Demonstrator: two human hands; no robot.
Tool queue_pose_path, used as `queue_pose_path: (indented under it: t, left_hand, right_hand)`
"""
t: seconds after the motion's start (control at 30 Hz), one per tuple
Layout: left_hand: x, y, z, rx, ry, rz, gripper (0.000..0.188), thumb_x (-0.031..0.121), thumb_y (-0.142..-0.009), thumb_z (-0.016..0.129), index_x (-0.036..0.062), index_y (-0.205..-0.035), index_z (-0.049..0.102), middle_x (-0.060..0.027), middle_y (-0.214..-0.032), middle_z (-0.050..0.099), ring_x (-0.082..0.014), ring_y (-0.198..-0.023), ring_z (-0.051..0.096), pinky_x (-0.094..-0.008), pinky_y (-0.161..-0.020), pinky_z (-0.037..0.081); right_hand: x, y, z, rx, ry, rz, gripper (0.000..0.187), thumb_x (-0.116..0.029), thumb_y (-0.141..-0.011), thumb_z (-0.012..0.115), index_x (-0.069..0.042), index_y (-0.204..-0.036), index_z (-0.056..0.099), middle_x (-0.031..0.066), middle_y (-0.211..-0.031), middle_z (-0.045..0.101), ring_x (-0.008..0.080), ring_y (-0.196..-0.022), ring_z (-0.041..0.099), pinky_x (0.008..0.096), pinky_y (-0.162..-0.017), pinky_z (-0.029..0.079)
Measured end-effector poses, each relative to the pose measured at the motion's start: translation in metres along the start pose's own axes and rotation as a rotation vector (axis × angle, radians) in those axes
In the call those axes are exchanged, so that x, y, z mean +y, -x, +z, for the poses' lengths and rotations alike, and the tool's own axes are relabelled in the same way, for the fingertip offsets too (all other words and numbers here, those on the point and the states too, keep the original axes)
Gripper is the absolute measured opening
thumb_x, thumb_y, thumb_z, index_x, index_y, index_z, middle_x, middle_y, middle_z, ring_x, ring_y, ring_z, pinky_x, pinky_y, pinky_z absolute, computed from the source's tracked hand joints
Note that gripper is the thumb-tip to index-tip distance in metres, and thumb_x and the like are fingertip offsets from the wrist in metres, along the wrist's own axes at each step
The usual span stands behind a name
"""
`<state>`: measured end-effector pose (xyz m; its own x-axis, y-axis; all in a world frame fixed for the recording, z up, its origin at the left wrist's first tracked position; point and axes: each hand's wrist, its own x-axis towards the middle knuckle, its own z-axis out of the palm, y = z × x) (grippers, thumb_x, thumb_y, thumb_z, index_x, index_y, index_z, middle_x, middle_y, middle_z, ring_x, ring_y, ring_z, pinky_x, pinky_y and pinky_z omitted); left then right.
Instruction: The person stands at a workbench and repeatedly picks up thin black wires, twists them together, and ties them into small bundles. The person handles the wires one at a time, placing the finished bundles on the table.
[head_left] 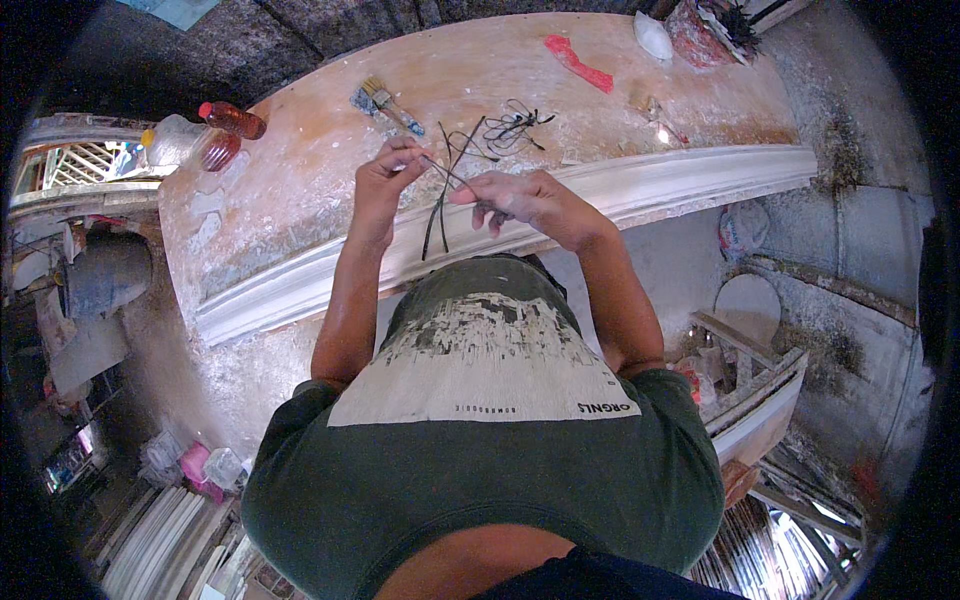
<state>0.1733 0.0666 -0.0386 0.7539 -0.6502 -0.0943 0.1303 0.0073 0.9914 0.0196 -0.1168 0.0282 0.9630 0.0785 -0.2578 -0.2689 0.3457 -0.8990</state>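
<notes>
1. Dusty surface (310, 170) lies beyond the white moulding (700, 182).
2. Near this moulding, your left grip (408, 162) is pinched closed on a thin dark strand (438, 166); your right grip (515, 200) pinches apparently the same one, other fingers loosely curled.
3. Crossing strands (429, 236) at the moulding seem already separated; the tangled bundle (512, 126) beyond it appears left.

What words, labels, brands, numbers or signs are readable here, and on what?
Dark green shirt: dark lettering on its pale printed panel, partly legible, but I don't copy out wording.
White bag-like thing at right: red and blue markings, too small to read.
Dark strands: no lettering visible.
</notes>
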Motion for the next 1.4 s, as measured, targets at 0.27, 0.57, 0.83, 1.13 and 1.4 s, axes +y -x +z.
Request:
queue_pose_path:
  t: [0.27, 0.57, 0.83, 1.13, 1.4]
  left_hand:
    - [0.012, 0.027, 0.05, -0.469, 0.596, -0.364, 0.021, 0.02, -0.095, 0.057, 0.002, -0.088, 0.065, -0.0041, -0.094, 0.06, -0.013, -0.079, 0.053, -0.0262, -0.074, 0.044]
    - [0.016, 0.0, -0.003, -0.049, 0.574, -0.367, 0.04, 0.033, -0.099, 0.049, 0.0162, -0.064, 0.035, 0.0045, -0.061, 0.031, -0.0095, -0.056, 0.029, -0.0266, -0.055, 0.025]
    - [0.026, 0.0, -0.008, -0.142, 0.59, -0.364, 0.052, 0.044, -0.097, 0.045, 0.0185, -0.054, 0.031, 0.0038, -0.054, 0.026, -0.0125, -0.052, 0.026, -0.0286, -0.054, 0.021]
    - [-0.031, -0.035, -0.013, -0.118, -0.083, -0.236, 0.042, 0.04, -0.093, 0.049, 0.0041, -0.099, 0.069, -0.009, -0.093, 0.071, -0.018, -0.081, 0.061, -0.0346, -0.078, 0.047]
    - [-0.154, -0.051, -0.013, -0.236, -1.11, -0.387, 0.037, 0.041, -0.079, 0.066, 0.013, -0.102, 0.071, -0.0131, -0.105, 0.07, -0.0309, -0.102, 0.065, -0.043, -0.085, 0.051]
  right_hand:
    - [0.048, -0.057, -0.037, 0.595, 0.872, -0.225, 0.025, -0.026, -0.085, 0.068, -0.01, -0.105, 0.072, 0.0067, -0.091, 0.068, 0.0126, -0.077, 0.059, 0.0275, -0.07, 0.049]
    - [0.034, -0.018, -0.009, 0.13, 0.602, -0.121, 0.023, -0.025, -0.091, 0.061, -0.003, -0.096, 0.068, 0.0088, -0.089, 0.065, 0.0188, -0.076, 0.058, 0.0321, -0.072, 0.047]
    - [0.029, -0.007, 0.018, 0.089, 0.713, -0.358, 0.021, -0.018, -0.091, 0.057, 0.001, -0.082, 0.057, 0.0086, -0.078, 0.057, 0.021, -0.076, 0.055, 0.033, -0.074, 0.044]
    - [0.067, -0.026, -0.046, 0.334, 0.788, -0.007, 0.031, -0.03, -0.092, 0.055, 0.0, -0.091, 0.065, 0.0105, -0.086, 0.065, 0.0212, -0.083, 0.061, 0.0321, -0.079, 0.047]
    - [0.123, -0.047, -0.105, 0.719, 1.071, 0.054, 0.056, -0.045, -0.091, 0.057, -0.001, -0.126, 0.057, 0.0273, -0.128, 0.054, 0.04, -0.12, 0.051, 0.0456, -0.101, 0.041]
